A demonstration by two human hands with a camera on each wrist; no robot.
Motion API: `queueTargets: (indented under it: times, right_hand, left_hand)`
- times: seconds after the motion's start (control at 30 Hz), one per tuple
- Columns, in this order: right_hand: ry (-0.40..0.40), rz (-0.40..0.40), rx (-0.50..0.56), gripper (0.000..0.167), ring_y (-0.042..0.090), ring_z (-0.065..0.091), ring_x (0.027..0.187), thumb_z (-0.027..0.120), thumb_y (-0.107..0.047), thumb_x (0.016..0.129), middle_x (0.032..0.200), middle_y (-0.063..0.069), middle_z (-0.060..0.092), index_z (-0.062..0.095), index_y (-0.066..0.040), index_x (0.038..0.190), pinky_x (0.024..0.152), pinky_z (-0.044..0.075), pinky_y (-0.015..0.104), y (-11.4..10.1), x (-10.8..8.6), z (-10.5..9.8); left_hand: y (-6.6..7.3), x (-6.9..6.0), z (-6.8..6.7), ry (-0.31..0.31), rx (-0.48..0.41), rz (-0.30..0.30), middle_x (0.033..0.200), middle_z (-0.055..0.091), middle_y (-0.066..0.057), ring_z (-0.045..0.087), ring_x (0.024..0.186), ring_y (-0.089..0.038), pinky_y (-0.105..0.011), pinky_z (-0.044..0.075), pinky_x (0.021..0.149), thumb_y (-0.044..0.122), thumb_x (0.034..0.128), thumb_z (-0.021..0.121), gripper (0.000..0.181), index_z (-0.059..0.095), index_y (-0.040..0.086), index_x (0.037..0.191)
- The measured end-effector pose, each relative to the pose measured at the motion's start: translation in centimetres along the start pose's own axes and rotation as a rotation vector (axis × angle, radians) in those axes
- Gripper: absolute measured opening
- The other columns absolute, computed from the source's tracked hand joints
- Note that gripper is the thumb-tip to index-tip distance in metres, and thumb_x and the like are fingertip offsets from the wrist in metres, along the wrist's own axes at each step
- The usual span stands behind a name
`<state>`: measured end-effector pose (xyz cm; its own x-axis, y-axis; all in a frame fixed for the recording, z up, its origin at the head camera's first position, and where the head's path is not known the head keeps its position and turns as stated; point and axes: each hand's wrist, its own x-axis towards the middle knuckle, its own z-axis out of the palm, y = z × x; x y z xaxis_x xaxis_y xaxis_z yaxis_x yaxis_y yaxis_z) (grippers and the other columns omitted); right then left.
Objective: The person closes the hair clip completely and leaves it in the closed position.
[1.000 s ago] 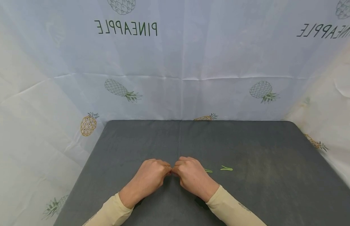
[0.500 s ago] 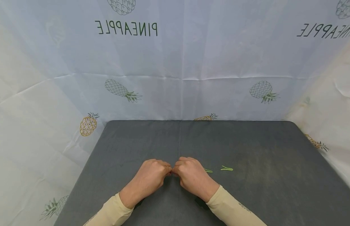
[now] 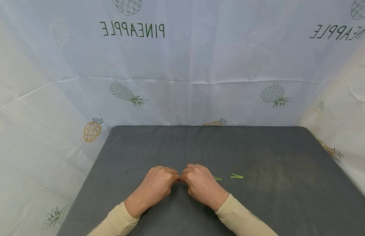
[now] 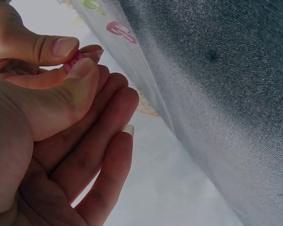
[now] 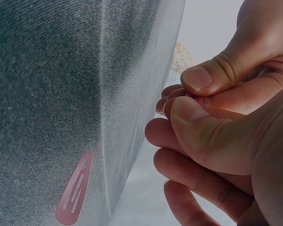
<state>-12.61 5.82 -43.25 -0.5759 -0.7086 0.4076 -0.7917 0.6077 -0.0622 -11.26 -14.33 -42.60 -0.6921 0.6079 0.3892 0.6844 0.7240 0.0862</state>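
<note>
In the head view the left hand and the right hand meet fingertip to fingertip low over the dark table. Between the thumbs and fingers of both hands is a small pink piece, pinched from each side and mostly covered by the fingertips; it shows again in the right wrist view as a pink sliver. A pink snap hair clip lies on the cloth in the right wrist view. The left wrist view shows a reddish clip beside a green clip.
Right of the right hand lie two green clips, one in full view, the other partly behind the hand. The grey tabletop meets a pineapple-print curtain behind and at both sides.
</note>
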Motion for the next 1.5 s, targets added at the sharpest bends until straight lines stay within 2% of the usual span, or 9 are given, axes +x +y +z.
queueTargets:
  times: [0.37, 0.73, 1.5]
  right_hand:
    - [-0.006, 0.001, -0.004, 0.025, 0.009, 0.048, 0.063, 0.082, -0.006, 0.091, 0.065, -0.008, 0.059, 0.076, -0.022, 0.072, 0.063, 0.044, 0.025, -0.02, 0.04, -0.01]
    - [-0.011, 0.000, -0.013, 0.025, 0.009, 0.047, 0.063, 0.083, -0.009, 0.091, 0.063, -0.008, 0.056, 0.076, -0.023, 0.072, 0.062, 0.044, 0.025, -0.04, 0.01, 0.02]
    - [-0.018, 0.001, -0.018, 0.024, 0.009, 0.047, 0.062, 0.084, -0.011, 0.090, 0.061, -0.008, 0.054, 0.076, -0.023, 0.071, 0.061, 0.044, 0.025, -0.05, 0.05, -0.03]
  left_hand:
    - [0.04, -0.01, 0.07, -0.003, 0.005, -0.003, 0.059, 0.046, 0.011, 0.025, 0.056, 0.001, -0.019, 0.023, 0.056, 0.008, 0.0864, 0.087, 0.035, 0.063, 0.021, 0.064]
    - [0.00, -0.09, 0.14, 0.000, 0.034, 0.016, 0.061, 0.054, 0.011, 0.032, 0.055, 0.001, -0.020, 0.028, 0.056, 0.009, 0.0845, 0.088, 0.033, 0.064, 0.021, 0.065]
    - [-0.08, -0.12, 0.09, -0.003, 0.011, 0.017, 0.059, 0.043, 0.012, 0.025, 0.056, 0.001, -0.019, 0.023, 0.057, 0.009, 0.0858, 0.088, 0.037, 0.061, 0.021, 0.063]
